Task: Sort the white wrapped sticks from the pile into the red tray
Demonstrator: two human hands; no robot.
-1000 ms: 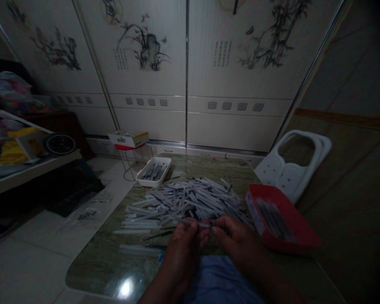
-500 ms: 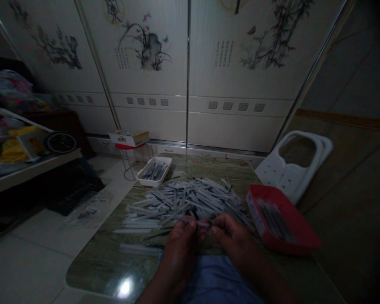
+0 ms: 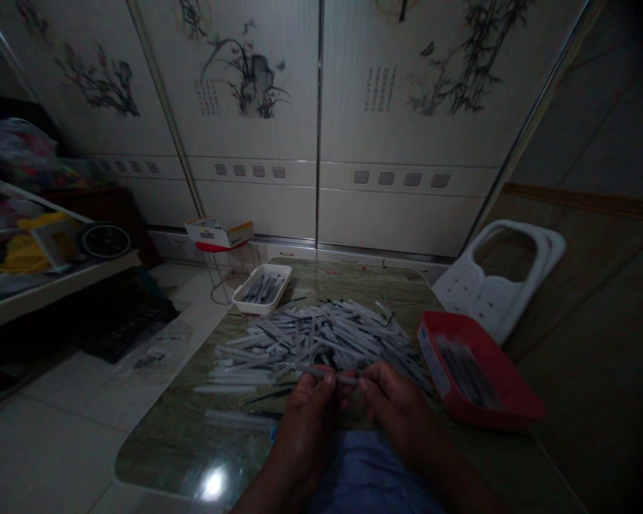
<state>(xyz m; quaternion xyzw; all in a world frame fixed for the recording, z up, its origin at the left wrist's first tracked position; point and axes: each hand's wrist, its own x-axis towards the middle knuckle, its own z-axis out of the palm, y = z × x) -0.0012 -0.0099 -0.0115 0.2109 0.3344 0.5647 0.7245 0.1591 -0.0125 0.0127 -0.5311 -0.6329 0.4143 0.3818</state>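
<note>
My left hand (image 3: 309, 403) and my right hand (image 3: 390, 400) meet just above the table's near side, fingers closed. Between them lies a slim greyish pen-like tube (image 3: 346, 379), roughly level. The left fingers grip its left part; the right thumb and fingertips pinch its right end. Dim light hides its exact kind. Just beyond the hands spreads a loose pile of whitish tubes (image 3: 321, 325), some with dark parts. A few more tubes (image 3: 238, 420) lie to the left of my left wrist.
A white tray (image 3: 254, 309) of dark and pale sticks stands on the green table (image 3: 161, 442) at the back left. A red bin (image 3: 514, 385) of similar tubes is at the right. Beyond are a white folding chair (image 3: 482, 300) and a stool (image 3: 219, 248) bearing a box.
Both hands stay in nearly the same place, still holding the tube. The right fingertips have shifted slightly at its right end, and the view has moved a little.
</note>
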